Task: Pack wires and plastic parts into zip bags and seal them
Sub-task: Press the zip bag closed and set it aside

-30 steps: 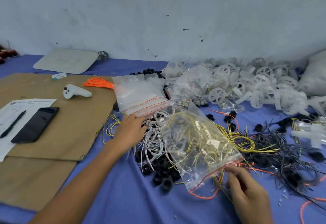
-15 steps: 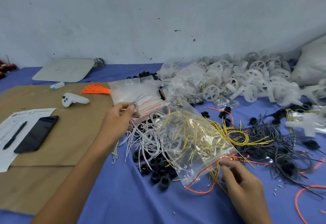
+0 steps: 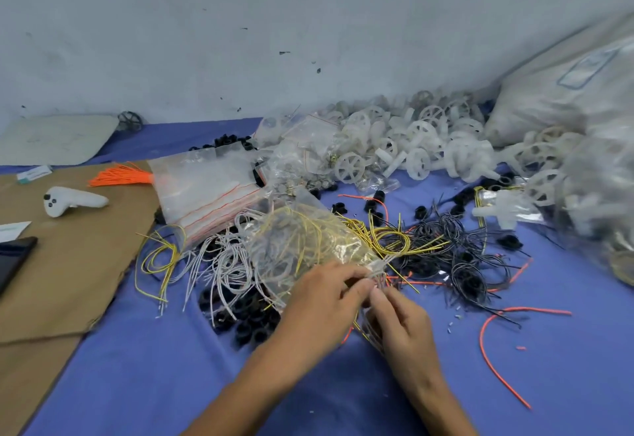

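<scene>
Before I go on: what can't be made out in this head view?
All head view:
1. Zip bag mouth: covered by left hand and right hand, blurred; open or sealed unclear.
2. What the left hand pinches: lost in motion blur.
3. Phone: cut by left edge.
4. Sack label, far right: blurred, unreadable.

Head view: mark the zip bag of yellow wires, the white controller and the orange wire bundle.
zip bag of yellow wires (image 3: 302, 247), head view, middle of the clear body.
white controller (image 3: 73, 199), head view, middle of its body.
orange wire bundle (image 3: 120, 175), head view, middle of the strands.
</scene>
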Demonstrator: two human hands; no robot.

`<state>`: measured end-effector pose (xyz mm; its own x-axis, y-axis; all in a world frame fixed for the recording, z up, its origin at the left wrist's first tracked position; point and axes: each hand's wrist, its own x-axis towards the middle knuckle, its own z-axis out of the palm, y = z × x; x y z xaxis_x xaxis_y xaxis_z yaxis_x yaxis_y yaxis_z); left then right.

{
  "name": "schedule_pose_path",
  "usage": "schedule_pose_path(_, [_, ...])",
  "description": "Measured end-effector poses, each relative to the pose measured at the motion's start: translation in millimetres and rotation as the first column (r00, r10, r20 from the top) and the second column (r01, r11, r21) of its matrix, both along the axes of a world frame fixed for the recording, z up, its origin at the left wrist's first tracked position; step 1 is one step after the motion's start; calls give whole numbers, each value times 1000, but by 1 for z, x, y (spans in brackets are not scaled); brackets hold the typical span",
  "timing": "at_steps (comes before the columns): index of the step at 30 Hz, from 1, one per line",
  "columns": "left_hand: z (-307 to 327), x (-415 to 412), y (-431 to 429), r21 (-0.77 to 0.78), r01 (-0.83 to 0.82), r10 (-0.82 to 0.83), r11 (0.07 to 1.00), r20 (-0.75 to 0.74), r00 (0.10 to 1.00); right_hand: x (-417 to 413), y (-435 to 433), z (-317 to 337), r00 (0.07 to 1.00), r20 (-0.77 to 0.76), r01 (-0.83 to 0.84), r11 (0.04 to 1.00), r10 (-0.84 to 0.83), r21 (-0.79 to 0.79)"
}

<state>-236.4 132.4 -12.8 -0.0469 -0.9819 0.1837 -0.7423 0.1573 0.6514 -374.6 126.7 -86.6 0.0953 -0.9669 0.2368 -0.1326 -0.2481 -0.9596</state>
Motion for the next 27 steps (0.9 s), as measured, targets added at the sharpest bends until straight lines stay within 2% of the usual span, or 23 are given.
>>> schedule_pose_path(2, [0,1,0,-2,3,-3,1000,-58,998,2,-2,-2,999,43,-17,1000,16,21])
schedule_pose_path(4, [-2,5,7,-70,26,-30,997,-61,998,2,-2,-5,998,58,-26,999,25,21])
schedule_pose_path(7, [-17,16,24,-288,51,-11,956,140,990,1,-3,-9,996,69,52,999,-52,6])
schedule_pose_path(8, [-24,21,30,-313,67,5,947,224,975,1,-4,-11,994,69,83,997,-82,3])
schedule_pose_path(10, [-37,30,37,-301,92,29,949,373,927,1,-4,-12,991,40,128,992,-127,-16])
schedule_pose_path(12, [-40,33,37,-289,73,73,954,462,884,1,-2,-14,990,15,142,989,-141,-46])
schedule_pose_path(15, [-33,35,30,-268,-1,121,963,433,893,1,2,-14,992,-82,89,990,-98,-106])
schedule_pose_path(20, [-27,32,28,-112,73,-18,991,427,904,6,2,-12,977,-214,-24,990,-6,-136])
schedule_pose_path(24, [-32,31,31,-82,128,-77,988,456,886,6,-2,-10,980,-194,-59,997,50,-42])
schedule_pose_path(27, [-39,31,33,-39,142,-113,989,419,901,10,1,-7,986,-104,-126,991,131,54])
